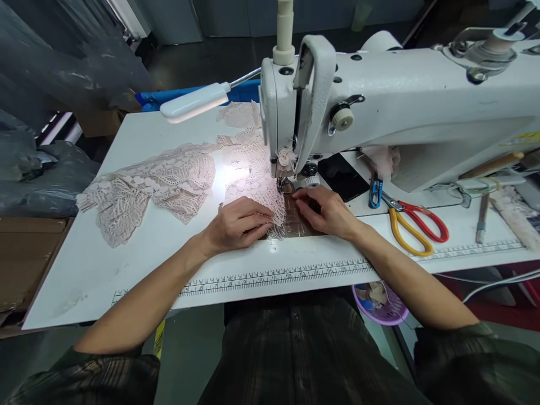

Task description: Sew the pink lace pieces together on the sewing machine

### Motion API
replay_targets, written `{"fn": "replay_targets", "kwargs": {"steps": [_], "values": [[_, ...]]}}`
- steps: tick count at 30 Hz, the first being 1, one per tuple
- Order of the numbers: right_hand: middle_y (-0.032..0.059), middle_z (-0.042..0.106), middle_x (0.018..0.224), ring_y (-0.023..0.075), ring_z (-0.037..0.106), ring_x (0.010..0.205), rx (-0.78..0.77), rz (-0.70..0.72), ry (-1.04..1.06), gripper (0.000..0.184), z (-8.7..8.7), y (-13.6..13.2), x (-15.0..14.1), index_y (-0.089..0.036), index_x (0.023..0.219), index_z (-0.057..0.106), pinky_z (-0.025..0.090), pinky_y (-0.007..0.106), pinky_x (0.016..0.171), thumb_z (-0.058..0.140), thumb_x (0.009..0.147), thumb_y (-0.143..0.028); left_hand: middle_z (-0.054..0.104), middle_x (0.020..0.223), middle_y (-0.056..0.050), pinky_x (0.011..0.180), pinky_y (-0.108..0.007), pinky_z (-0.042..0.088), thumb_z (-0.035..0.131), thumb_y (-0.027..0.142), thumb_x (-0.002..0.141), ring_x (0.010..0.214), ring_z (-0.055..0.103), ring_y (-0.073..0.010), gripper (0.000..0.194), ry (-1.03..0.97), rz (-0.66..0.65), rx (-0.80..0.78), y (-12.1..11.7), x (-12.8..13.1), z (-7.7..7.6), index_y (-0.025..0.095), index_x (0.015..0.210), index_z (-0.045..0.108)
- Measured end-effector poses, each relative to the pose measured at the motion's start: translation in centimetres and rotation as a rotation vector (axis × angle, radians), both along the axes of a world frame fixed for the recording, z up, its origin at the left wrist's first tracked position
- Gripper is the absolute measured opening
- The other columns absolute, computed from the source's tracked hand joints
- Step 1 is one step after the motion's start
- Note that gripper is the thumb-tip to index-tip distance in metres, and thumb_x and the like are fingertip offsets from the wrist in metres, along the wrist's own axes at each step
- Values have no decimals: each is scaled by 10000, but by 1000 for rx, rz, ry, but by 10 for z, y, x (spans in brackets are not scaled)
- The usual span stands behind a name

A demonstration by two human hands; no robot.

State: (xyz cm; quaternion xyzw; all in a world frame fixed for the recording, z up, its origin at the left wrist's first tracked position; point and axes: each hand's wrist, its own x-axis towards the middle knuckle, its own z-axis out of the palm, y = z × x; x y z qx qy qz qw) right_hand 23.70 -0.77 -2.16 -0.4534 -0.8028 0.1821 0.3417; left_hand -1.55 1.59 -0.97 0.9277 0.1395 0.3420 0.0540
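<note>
A long piece of pale pink lace (169, 183) lies across the white table and runs under the head of a white sewing machine (379, 107). My left hand (238, 225) rests on the lace's near edge, fingers curled and pressing it down just left of the needle. My right hand (327, 211) sits right of the presser foot (287, 185), fingertips pinched together on the lace edge at the metal plate. Both hands are within a few centimetres of the needle.
A lamp (196, 101) on a flexible arm lights the lace. Scissors (411, 225) with yellow and red handles and blue thread snips (374, 194) lie right of my right hand. A printed ruler (274, 275) runs along the table's front edge. A purple basket (382, 306) hangs below.
</note>
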Motion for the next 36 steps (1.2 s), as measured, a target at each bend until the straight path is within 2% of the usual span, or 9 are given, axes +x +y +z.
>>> {"fn": "replay_targets", "kwargs": {"steps": [4,10,14,19,25,30,36], "values": [[112,649,1025,231,585,948,88,31,-179,298,-5,2,2,-172,1155,662,482,368,798,454,964,-269,764,908,-55,728,-330,624,615,161,906,824,729,-161,89,80,-42,0,0,3,0,170,861,691],[131,588,1069,248,518,958,168,80,-326,354,-11,0,0,-234,1251,664,448,407,824,462,961,-248,765,934,-64,772,-343,626,591,141,922,891,732,-174,99,152,-53,20,-1,5,-5,156,904,687],[133,571,1101,253,497,978,152,75,-350,359,-12,-1,0,-251,1264,659,431,410,833,470,959,-240,764,953,-69,778,-347,624,586,157,925,901,732,-180,101,183,-52,18,-1,4,-6,157,928,686],[136,574,1103,256,494,979,150,63,-356,360,-10,-2,-1,-247,1256,668,427,405,825,461,962,-239,763,955,-66,755,-347,620,609,153,910,863,727,-176,75,184,-72,86,0,4,-3,156,946,675],[120,578,1094,244,499,978,142,105,-358,359,-7,-2,0,-288,1243,685,411,385,810,475,958,-231,764,965,-43,855,-384,609,590,131,913,844,719,-151,97,179,-46,74,-3,4,-6,175,905,675],[110,572,1139,252,498,1023,144,166,-405,374,-6,-1,3,-330,1250,678,399,385,814,527,927,-219,757,944,-66,783,-344,616,545,157,939,861,716,-168,158,210,-48,34,-2,5,-2,154,898,698],[117,574,1133,256,503,1031,141,160,-412,368,-5,-2,3,-307,1242,684,407,392,818,535,917,-221,728,808,-43,644,-296,573,517,205,933,715,684,-149,229,337,-111,-71,11,13,10,179,849,729]]}}
